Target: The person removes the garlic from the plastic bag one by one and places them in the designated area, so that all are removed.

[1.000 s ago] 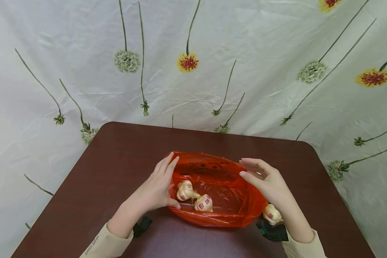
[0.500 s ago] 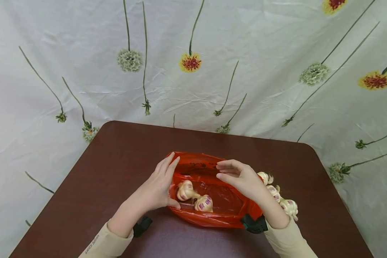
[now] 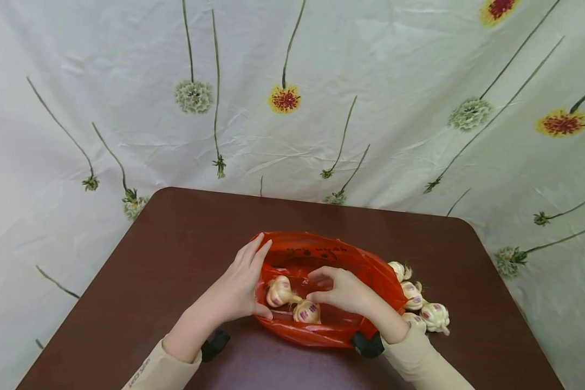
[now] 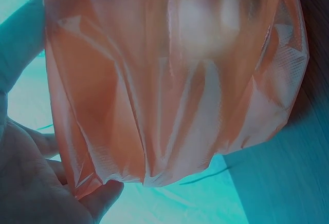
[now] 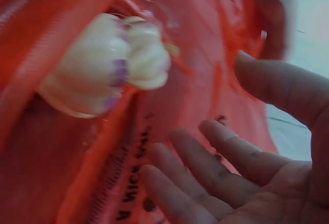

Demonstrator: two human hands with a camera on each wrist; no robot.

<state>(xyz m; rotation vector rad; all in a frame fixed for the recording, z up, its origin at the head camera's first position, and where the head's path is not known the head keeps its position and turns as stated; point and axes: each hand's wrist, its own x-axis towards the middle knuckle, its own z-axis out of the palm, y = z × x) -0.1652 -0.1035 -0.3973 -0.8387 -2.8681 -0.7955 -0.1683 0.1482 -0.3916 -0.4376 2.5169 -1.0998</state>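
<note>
A red plastic bag (image 3: 299, 338) stands with its mouth wide open on the table. My left hand (image 3: 236, 284) holds the left side of its rim, thumb at the near edge and fingers at the far edge. Two garlic bulbs, one whitish (image 3: 279, 291) and one with purple marks (image 3: 307, 312), lie inside at the left. My right hand (image 3: 343, 292) reaches into the bag's mouth just right of these bulbs. In the right wrist view its fingers (image 5: 193, 160) are spread and slightly bent, apart from the bulbs. The left wrist view shows the bag's outer side (image 4: 169, 106).
Several more garlic bulbs (image 3: 435, 317) lie in a cluster on the table against the bag's right side. The dark brown table (image 3: 195, 233) reaches back to a pale curtain (image 3: 419, 70) printed with flowers.
My right hand has moved left from the bag's right rim into its mouth, towards the two bulbs. The cluster at the right has come into view. My left hand stays put.
</note>
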